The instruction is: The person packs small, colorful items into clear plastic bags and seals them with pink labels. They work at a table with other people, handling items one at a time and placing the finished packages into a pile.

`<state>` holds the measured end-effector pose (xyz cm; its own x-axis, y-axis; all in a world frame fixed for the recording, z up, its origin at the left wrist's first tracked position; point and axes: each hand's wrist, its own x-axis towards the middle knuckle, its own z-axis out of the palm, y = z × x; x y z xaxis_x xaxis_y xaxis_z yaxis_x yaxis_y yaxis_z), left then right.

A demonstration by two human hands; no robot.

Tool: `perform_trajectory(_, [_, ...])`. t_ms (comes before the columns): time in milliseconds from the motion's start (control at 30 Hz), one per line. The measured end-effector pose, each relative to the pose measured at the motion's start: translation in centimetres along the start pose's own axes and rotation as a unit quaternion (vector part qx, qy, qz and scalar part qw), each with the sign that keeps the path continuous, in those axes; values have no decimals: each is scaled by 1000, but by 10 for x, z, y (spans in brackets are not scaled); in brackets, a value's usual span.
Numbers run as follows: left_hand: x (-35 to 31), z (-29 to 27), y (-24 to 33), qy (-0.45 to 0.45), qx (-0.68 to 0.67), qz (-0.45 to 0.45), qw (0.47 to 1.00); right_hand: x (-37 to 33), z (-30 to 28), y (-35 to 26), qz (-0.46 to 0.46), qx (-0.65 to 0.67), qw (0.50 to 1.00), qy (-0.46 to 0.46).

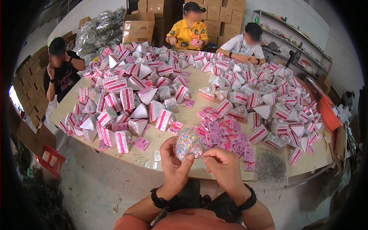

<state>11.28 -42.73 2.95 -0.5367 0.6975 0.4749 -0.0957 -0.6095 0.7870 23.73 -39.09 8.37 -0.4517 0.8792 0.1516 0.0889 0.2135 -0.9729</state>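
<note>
At the upper left of the frame, a co-worker in black (63, 76) sits by the table's corner, both hands raised near the head. From there to the centre spreads the left heap of cake-slice ornaments (127, 99), white-sided with a magenta band; pink cards lie among them, such as the pink card (142, 143) near the front edge, though I cannot tell how many are fastened on. At the lower centre, the left hand (173, 168) is half closed, fingers behind and thumb in front, gripping a sprinkle-topped cake slice (188, 145) above the table edge. The slice looks unfinished, since no card shows on it. Beyond, at the upper centre, a co-worker in yellow (186, 32) holds something small and pink. The right hand (224, 164) pinches thumb and forefinger together at the slice's right corner; whether a tiny fastener is there too cannot be made out. Just behind lies a thick pile of loose pink cards (226, 134), so plenty seems left to do. Above, a co-worker in white (239, 48) bends over the table. At the lower right, fine dark metal pieces (271, 165) lie before the right heap of cake-slice ornaments (276, 109), whose stage is unclear. An orange tub (329, 112) stands beyond.
</note>
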Motion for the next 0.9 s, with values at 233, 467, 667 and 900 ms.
perform_trajectory(233, [-1,1,1,-6,20,20,1000,1,0,5,-3,-2,1000,8])
perform_trajectory(467, [0,-14,-11,-39,219,149,964,4,2,11,-22,-23,999,9])
perform_trajectory(667, [-1,-13,-15,-42,238,131,961,5,6,14,55,100,993,5])
perform_trajectory(900, [6,-19,-13,-32,172,-20,984,23,11,25,109,254,960,-40])
